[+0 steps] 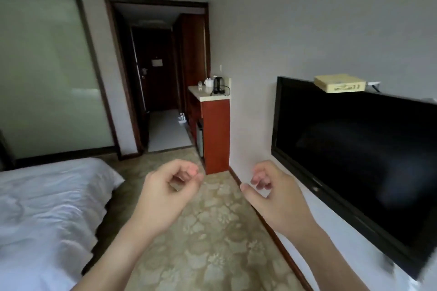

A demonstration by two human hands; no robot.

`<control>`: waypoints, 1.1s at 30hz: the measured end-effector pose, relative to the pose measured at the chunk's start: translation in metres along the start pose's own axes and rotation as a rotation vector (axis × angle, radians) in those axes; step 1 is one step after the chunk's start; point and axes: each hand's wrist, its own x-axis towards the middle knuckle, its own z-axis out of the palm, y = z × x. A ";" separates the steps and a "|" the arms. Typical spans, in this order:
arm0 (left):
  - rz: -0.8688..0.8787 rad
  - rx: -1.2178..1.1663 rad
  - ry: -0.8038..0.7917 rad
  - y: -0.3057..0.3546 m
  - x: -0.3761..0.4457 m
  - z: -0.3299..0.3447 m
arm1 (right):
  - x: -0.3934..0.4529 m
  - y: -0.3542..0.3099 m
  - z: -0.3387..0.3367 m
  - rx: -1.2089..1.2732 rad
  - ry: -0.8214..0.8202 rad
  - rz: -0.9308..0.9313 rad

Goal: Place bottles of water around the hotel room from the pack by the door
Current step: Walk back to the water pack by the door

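The pack of water bottles (182,118) shows as a small pale cluster on the hallway floor, far ahead by the dark entrance door (155,78). My left hand (165,192) and my right hand (275,192) are raised in front of me over the patterned carpet. Both have loosely curled fingers and hold nothing. No bottle is near either hand.
A white bed (45,210) fills the lower left. A black TV (354,163) hangs on the right wall with a yellow box (339,82) on top. A red cabinet (216,134) carries a kettle (218,85) and cups. Frosted glass (47,78) stands at left.
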 end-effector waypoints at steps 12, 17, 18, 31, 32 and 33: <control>-0.114 0.122 0.176 -0.118 0.082 -0.067 | 0.152 -0.010 0.148 0.098 -0.149 -0.196; -0.097 0.155 0.167 -0.174 0.163 -0.030 | 0.244 0.037 0.182 0.138 -0.150 -0.200; -0.093 0.161 0.169 -0.183 0.182 -0.022 | 0.265 0.047 0.186 0.155 -0.148 -0.196; -0.106 0.209 0.245 -0.327 0.404 0.010 | 0.526 0.102 0.298 0.171 -0.231 -0.247; -0.117 0.210 0.253 -0.345 0.418 0.007 | 0.545 0.106 0.311 0.164 -0.238 -0.252; -0.128 0.207 0.259 -0.363 0.433 0.004 | 0.564 0.111 0.326 0.155 -0.245 -0.258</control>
